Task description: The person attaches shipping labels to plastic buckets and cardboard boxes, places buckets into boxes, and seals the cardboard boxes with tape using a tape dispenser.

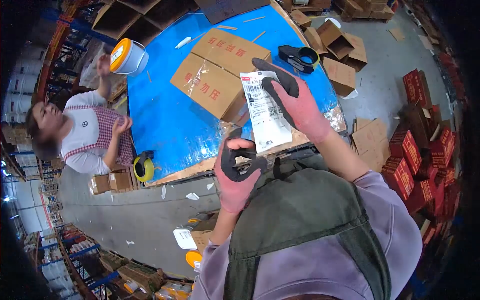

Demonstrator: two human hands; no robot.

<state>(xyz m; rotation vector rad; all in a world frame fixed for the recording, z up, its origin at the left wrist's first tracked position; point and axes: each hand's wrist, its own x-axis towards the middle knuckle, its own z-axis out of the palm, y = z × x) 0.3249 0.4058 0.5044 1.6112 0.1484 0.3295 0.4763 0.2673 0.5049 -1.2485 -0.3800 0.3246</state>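
Right hand (299, 104): you pinch the white printed label (265, 112)
Left hand (237, 172): half-open, beside it
Brown cardboard carton (217, 75): beyond both

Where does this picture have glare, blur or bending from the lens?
Head view: glare on the clear tape over the cardboard carton; head view: the co-worker's head blurred; head view: storage racking curved at left, frame corners dark.

A lilac sweatshirt (392, 205); dark green strapped apron (300, 210) — pink gloves (309, 115) with blackish fingers (279, 73).
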